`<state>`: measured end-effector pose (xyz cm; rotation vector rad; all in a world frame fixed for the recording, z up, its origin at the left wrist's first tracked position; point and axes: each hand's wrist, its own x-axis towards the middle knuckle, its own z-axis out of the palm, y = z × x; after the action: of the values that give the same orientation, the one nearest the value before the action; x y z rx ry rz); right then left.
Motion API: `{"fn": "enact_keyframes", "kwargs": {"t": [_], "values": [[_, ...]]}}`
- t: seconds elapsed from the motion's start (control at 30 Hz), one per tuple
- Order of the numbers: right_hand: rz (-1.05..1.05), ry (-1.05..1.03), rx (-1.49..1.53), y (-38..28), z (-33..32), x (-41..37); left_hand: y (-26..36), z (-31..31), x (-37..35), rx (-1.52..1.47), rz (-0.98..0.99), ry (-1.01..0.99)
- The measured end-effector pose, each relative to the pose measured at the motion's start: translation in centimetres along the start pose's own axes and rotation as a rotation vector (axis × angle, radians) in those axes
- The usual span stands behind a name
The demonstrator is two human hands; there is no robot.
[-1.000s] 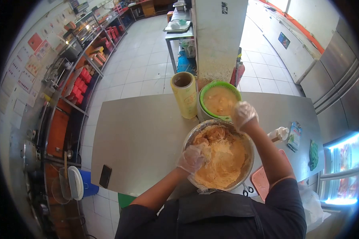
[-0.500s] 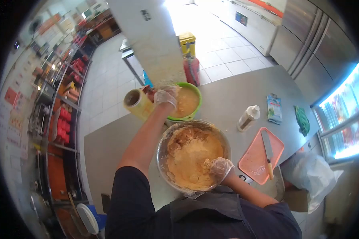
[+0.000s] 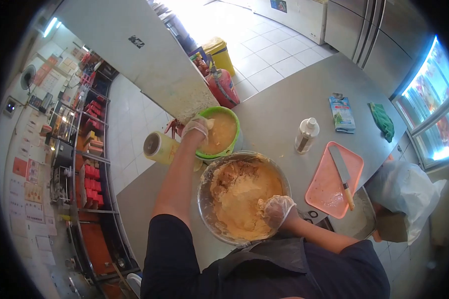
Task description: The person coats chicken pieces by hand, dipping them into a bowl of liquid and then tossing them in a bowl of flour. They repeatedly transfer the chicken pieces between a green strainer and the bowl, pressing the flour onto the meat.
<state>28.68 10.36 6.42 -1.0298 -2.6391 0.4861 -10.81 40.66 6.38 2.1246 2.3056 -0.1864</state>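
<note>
My left hand [image 3: 196, 129], in a clear plastic glove, is at the left rim of a green bucket [image 3: 236, 141] holding pale tan liquid batter [image 3: 220, 133]. Its fingers are curled, with a pale wet bit at their tips that I cannot make out. My right hand [image 3: 279, 210], gloved too, rests in the right side of a large metal bowl [image 3: 203, 212]. Those fingers are closed, and lumpy tan coating clings round them, hiding anything inside. Tan flour [image 3: 249, 192] fills the bowl, with browner, lumpy pieces [image 3: 229, 174] at its far left.
A roll of plastic wrap [image 3: 160, 148] lies left of the bucket. Rightward on the steel table [image 3: 279, 119] are a squeeze bottle [image 3: 307, 135], a pink tray [image 3: 327, 192] with a knife [image 3: 340, 169], a packet [image 3: 342, 114] and a green cloth [image 3: 381, 121]. A pillar [image 3: 149, 55] stands behind the bucket.
The view has turned and shifted. My left hand has drawn back slightly from the batter to the bucket's left rim. My right hand stays at the bowl's right side, fingers closed.
</note>
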Motion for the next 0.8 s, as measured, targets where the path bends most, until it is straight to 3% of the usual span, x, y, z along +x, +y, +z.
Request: {"fn": "enact_keyframes", "kwargs": {"t": [0.1,0.2,0.3,0.4,0.5,0.6,0.7,0.77,0.8], "values": [[-0.060,0.033,0.020,0.4,0.2,0.0,0.8,-1.0,-2.3,0.024,0.014,-0.071],[-0.045,0.063,0.044,0.2,-0.1,-0.2,1.7,0.8,-2.6,-0.022,0.079,0.080],[-0.010,-0.004,-0.017,0.3,0.8,-0.3,3.5,-3.3,-4.9,0.270,0.199,-0.059],[-0.046,0.057,-0.045,0.5,1.6,-0.4,2.9,-4.5,-5.6,0.182,0.181,-0.110],[0.022,-0.074,-0.086,-0.9,-1.3,0.8,3.6,-7.1,-10.7,0.104,0.279,0.196],[-0.022,0.064,-0.079,0.3,1.0,0.1,5.1,-10.2,-19.5,-0.017,0.237,0.278],[0.047,-0.093,-0.124,-0.8,-0.3,0.9,7.0,-10.6,-26.9,-0.144,0.352,0.020],[0.110,-0.104,-0.119,-2.0,-1.7,2.1,9.2,-10.1,-31.6,-0.212,0.235,-0.198],[0.122,-0.224,-0.180,-1.5,-0.7,2.4,10.1,-9.5,-33.7,-0.251,0.177,-0.315]]}}
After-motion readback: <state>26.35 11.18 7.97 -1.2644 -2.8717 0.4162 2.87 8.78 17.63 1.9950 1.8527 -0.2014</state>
